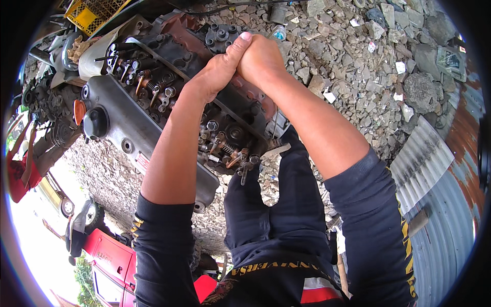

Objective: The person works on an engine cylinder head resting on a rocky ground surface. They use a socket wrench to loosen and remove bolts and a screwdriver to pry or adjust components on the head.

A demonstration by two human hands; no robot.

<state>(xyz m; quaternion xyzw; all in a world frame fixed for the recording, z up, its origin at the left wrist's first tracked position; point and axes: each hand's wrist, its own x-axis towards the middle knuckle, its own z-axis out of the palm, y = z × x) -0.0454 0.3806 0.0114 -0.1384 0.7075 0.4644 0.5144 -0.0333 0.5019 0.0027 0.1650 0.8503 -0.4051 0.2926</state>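
Both my hands are closed and pressed together above the far side of an engine (192, 48). My left hand (220, 71) has its thumb up against my right hand (262, 57), which is curled in a fist. Whatever they may grip is hidden by the fingers. Exposed rocker arms and valve springs (227, 146) show on the near side of the engine, on either side of my left forearm. A dark grey valve cover (125, 115) with a black cap (95, 123) lies along the engine's left side. An orange round part (79, 111) sits at its far end.
Gravel and broken stones (353, 71) cover the ground. Corrugated metal sheets (434, 230) lie at the right. A yellow crate (94, 15) and greasy parts (51, 102) stand at the far left, near another person's red sleeve (23, 176). A red vehicle (110, 261) is lower left.
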